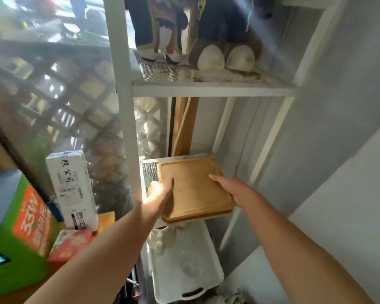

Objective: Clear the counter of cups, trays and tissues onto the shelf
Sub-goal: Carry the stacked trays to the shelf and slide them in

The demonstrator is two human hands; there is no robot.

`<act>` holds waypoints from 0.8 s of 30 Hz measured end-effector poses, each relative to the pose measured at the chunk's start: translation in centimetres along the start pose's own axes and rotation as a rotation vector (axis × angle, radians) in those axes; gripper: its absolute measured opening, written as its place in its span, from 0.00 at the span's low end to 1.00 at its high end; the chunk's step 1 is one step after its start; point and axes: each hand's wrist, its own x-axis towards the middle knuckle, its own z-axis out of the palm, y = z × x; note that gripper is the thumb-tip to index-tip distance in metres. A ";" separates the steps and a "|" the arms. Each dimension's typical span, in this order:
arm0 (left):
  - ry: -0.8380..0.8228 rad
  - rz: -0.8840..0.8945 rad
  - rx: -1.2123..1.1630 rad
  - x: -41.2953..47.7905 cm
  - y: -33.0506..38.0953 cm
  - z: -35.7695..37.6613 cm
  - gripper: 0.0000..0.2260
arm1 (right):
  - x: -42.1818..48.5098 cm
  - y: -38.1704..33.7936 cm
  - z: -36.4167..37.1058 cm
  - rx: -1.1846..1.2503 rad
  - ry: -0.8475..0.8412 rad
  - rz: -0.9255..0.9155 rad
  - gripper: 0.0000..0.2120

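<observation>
Two stacked wooden trays (195,189) lie on the middle mesh level of a white metal shelf (213,91), their near edge jutting past the shelf's front. My left hand (160,194) grips the trays' left edge, thumb lying on top. My right hand (230,189) holds the right edge, thumb stretched over the top surface. One level below sits a white plastic tray (184,262) with a slot handle, holding a clear glass cup (190,268) and a white ceramic piece (160,238).
Plush figures (160,29) and two pale round feet (225,59) fill the upper level. A white tissue pack (71,189) stands upright left of the shelf, with a red box (70,244) and a green box (20,238). A grey wall (338,150) bounds the right.
</observation>
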 end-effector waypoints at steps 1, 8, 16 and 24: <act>0.051 -0.022 0.053 0.6 0.3 0.3 0.33 | 0.7 -0.2 0.0 -0.006 -0.008 -0.003 0.33; 0.219 0.003 0.166 2.0 2.2 1.8 0.14 | 5.4 -1.3 -0.1 -0.024 0.050 -0.053 0.16; 0.332 -0.017 0.316 2.5 1.9 1.8 0.17 | 6.5 -2.2 0.6 -0.148 0.017 -0.100 0.17; 0.343 0.011 0.321 2.7 1.2 2.0 0.16 | 6.7 -0.8 0.8 -0.141 0.022 -0.115 0.22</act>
